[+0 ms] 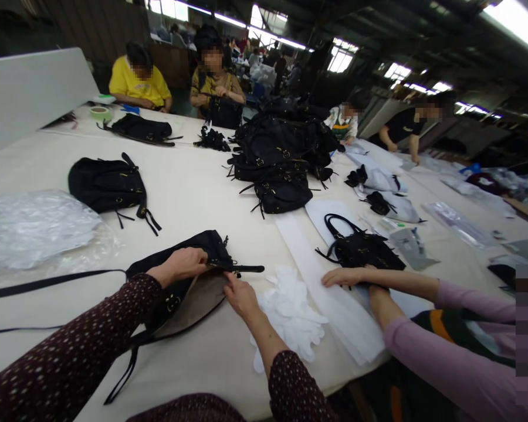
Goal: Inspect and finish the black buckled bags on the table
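A black handbag (pixel 211 244) with a grey-brown lining lies before me on the table, its mouth spread apart. My left hand (pixel 180 265) is closed on the upper edge of the opening, its fingertips hidden inside the fold. At the right end of the mouth, my right hand (pixel 243 298) pinches the rim beside a black tab that sticks out. Long black straps trail off the bag to the left. Just right of my right hand lies a heap of white cut pieces (pixel 290 313).
A co-worker in pink sleeves (pixel 457 346) handles another black bag (pixel 361 249) at right, over white sheets (pixel 334 299). A pile of black bags (pixel 281 146) stands mid-table. Clear plastic bags (pixel 35 225) lie at left, near a black bag (pixel 108 184). Other people work across the table.
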`<state>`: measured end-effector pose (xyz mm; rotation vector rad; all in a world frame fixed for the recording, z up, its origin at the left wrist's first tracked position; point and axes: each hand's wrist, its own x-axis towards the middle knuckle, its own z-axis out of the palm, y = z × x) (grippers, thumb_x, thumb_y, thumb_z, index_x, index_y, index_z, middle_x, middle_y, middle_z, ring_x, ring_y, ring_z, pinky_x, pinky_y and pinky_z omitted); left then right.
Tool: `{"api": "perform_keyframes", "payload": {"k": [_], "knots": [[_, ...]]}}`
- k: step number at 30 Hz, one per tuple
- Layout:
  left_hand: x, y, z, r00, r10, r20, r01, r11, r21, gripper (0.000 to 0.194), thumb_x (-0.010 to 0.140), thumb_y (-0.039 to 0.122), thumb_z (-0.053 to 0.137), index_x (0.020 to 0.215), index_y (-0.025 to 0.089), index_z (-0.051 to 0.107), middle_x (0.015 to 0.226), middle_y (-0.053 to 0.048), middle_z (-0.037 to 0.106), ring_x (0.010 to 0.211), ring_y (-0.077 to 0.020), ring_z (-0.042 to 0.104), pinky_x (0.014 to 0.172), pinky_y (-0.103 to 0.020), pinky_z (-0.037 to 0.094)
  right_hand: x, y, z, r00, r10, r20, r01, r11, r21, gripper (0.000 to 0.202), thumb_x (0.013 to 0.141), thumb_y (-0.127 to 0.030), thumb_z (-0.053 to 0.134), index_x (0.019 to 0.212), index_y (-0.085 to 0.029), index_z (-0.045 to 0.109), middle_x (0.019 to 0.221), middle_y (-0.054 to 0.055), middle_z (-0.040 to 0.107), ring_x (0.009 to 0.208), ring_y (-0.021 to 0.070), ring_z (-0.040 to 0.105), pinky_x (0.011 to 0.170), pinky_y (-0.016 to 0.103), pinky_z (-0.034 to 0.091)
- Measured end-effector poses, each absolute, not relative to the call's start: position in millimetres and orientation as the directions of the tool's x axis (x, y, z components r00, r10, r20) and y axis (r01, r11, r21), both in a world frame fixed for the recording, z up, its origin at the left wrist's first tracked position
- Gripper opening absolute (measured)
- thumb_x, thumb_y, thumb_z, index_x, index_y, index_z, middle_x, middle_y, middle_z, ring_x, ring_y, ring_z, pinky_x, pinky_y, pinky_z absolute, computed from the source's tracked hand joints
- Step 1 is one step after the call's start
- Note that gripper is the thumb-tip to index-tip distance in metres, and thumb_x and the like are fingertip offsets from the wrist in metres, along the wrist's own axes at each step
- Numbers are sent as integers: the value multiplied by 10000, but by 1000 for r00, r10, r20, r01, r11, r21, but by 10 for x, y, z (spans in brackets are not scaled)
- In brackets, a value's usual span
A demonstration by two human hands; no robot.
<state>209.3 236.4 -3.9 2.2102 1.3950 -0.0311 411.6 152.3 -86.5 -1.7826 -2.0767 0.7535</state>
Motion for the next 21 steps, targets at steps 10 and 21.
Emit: {"api": "perform_keyframes", "payload": {"k": [10,21], "knots": [[1529,2565,650,126,950,-285,19,285,958,170,688,319,650,662,189,543,529,63,454,499,-100,415,464,-213,311,4123,1231,-143,104,970,219,274,184,-944,440,899,-287,526,1336,-276,480,1343,69,553,1183,210,565,990,388,493],[2020,1978,467,-42,930,-366,-712,230,664,16,717,135,649,729,146,653,725,9,647,662,-98,589,633,-193,525,3462,1548,-43,178,975,132,241,87,-967,934,702,-276,714,1484,-228,205,1542,86,299,1417,243,292,1176,453,272]]}}
